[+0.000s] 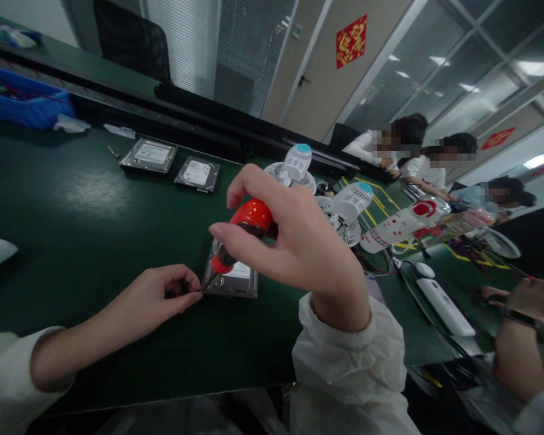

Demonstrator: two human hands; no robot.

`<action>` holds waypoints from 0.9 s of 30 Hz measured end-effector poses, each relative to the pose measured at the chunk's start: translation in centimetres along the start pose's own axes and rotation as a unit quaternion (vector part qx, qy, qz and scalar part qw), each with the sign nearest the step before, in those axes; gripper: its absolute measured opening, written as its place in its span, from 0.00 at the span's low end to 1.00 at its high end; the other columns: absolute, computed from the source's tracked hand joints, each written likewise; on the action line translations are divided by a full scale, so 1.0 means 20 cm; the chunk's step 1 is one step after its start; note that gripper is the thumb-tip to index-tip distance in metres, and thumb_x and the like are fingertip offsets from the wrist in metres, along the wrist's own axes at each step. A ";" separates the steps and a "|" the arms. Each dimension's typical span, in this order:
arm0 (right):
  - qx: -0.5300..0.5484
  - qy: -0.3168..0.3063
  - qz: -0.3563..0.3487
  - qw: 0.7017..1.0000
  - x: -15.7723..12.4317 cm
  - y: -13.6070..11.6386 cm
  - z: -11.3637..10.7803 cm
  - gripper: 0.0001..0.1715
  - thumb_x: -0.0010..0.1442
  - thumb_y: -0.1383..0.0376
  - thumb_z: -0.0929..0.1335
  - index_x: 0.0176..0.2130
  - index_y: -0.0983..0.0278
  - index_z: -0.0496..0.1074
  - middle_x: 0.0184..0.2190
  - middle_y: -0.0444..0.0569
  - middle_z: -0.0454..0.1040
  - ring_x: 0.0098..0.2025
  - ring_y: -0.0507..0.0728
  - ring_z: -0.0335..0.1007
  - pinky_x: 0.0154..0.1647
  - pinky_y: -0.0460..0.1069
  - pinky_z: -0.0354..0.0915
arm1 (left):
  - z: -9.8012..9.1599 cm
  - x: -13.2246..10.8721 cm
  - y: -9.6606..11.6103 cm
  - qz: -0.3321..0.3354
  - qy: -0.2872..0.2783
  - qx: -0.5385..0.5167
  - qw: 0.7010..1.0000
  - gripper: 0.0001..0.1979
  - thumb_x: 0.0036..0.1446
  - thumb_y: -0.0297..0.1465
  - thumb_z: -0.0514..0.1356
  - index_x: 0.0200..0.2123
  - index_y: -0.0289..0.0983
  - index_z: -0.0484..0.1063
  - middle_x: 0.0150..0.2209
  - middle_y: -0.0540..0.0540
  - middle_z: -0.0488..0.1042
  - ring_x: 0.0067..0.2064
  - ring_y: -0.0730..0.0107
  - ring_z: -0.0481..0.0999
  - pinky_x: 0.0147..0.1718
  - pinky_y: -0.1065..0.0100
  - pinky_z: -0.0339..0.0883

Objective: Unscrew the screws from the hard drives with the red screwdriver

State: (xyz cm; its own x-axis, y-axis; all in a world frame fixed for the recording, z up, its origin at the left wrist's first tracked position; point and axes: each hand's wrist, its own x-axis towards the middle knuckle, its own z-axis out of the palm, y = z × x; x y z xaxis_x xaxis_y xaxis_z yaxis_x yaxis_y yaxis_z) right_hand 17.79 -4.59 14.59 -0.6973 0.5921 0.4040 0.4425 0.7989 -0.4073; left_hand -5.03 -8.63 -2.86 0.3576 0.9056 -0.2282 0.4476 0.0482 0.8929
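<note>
My right hand (290,235) is wrapped round the handle of a red and black screwdriver (252,216). The screwdriver leans, its thin shaft pointing down and left to the near left corner of a hard drive (242,284) lying flat on the table. Part of the drive is hidden behind the screwdriver and my right hand. Beside that corner, my left hand (174,290) has thumb and fingertips pinched together close to the screwdriver's tip. What is between those fingertips, if anything, is too small to make out.
Two more hard drives (149,155) (197,174) lie farther back on the green table (95,235). White fans (297,162) and a clear bottle (403,223) stand to the right, near a white power strip (445,307). A blue bin (22,103) is at far left. Co-workers sit at right.
</note>
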 end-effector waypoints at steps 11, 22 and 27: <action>-0.037 0.017 0.008 0.999 0.01 -0.01 0.00 0.14 0.67 0.56 0.68 0.36 0.61 0.61 0.25 0.37 0.61 0.26 0.47 0.53 0.31 0.48 0.50 | 0.00 0.00 0.00 -0.002 -0.002 0.002 1.000 0.15 0.60 0.46 0.64 0.36 0.40 0.74 0.29 0.50 0.75 0.30 0.66 0.74 0.28 0.66 0.65; -0.014 0.015 0.040 0.999 0.00 -0.02 -0.01 0.13 0.67 0.56 0.66 0.38 0.62 0.63 0.26 0.37 0.60 0.26 0.47 0.53 0.31 0.48 0.50 | 0.00 0.01 0.00 -0.003 0.002 0.012 1.000 0.16 0.59 0.46 0.64 0.37 0.39 0.75 0.28 0.49 0.76 0.30 0.65 0.75 0.29 0.66 0.67; 0.015 0.024 -0.010 1.000 0.00 0.00 0.00 0.08 0.63 0.64 0.66 0.42 0.62 0.62 0.32 0.39 0.63 0.30 0.48 0.55 0.34 0.47 0.54 | 0.00 0.00 -0.01 -0.007 0.006 0.013 1.000 0.16 0.59 0.47 0.63 0.36 0.40 0.75 0.29 0.49 0.76 0.29 0.65 0.74 0.28 0.66 0.66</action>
State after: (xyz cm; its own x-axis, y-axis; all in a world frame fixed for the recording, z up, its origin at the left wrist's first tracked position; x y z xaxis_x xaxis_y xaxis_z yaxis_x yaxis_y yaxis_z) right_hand 17.84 -4.63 14.63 -0.6780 0.5804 0.4510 0.4105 0.8080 -0.4226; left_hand -5.09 -8.54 -2.94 0.3408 0.9101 -0.2356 0.4737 0.0503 0.8793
